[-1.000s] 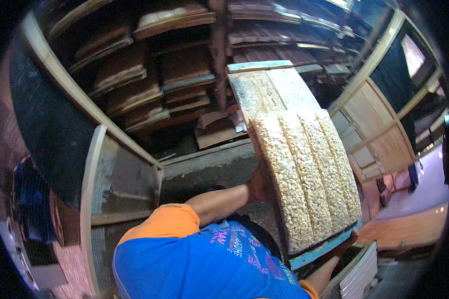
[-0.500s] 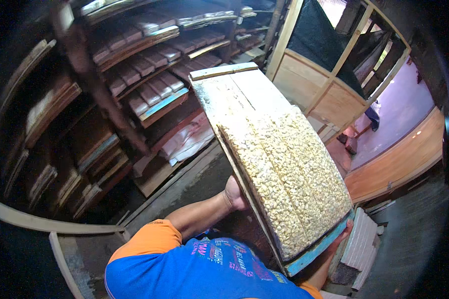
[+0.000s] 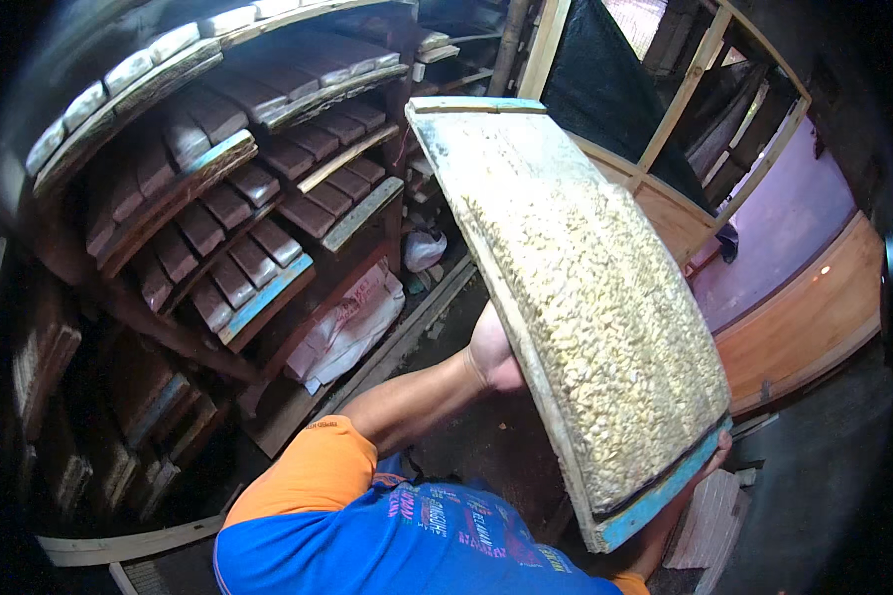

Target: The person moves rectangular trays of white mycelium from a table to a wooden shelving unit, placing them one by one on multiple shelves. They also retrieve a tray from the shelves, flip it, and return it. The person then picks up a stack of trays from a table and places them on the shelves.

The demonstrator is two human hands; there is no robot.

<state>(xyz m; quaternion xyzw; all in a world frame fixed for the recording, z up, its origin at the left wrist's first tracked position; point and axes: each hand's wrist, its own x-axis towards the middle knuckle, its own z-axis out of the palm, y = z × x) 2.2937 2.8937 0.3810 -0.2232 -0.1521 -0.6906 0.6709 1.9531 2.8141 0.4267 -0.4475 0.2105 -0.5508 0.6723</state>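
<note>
By the left grip (image 3: pixel 496 349) and the right grip (image 3: pixel 721 451), a long wooden board (image 3: pixel 486 137) is held: its left edge is grasped by the left, its near right corner by the right, with most of the fingers hidden underneath. On the board, to the right of the left grip, a thick slab of pale yellow beans (image 3: pixel 605 317) is carried; most of the surface is covered by it, while the far end is left bare and whitish. Along the near end, beside the right grip, a blue-painted strip (image 3: pixel 665 486) is seen. Just below the right grip, some pale planks (image 3: pixel 709 521) are partly hidden by the forearm. To the left of the left grip and well apart from it, a rack of wooden shelves (image 3: pixel 332 101) is filled with rows of brownish blocks (image 3: pixel 298 159). Between that rack and the left grip, low down, a white sheet (image 3: pixel 347 327) is spread, and beyond it a crumpled white bag (image 3: pixel 425 250) can be made out. Beyond the right grip, a purple surface (image 3: pixel 799 218) is bordered below by an orange-brown wooden panel (image 3: pixel 814 322). Nearer the body, the left arm is covered by an orange sleeve (image 3: pixel 303 476).
</note>
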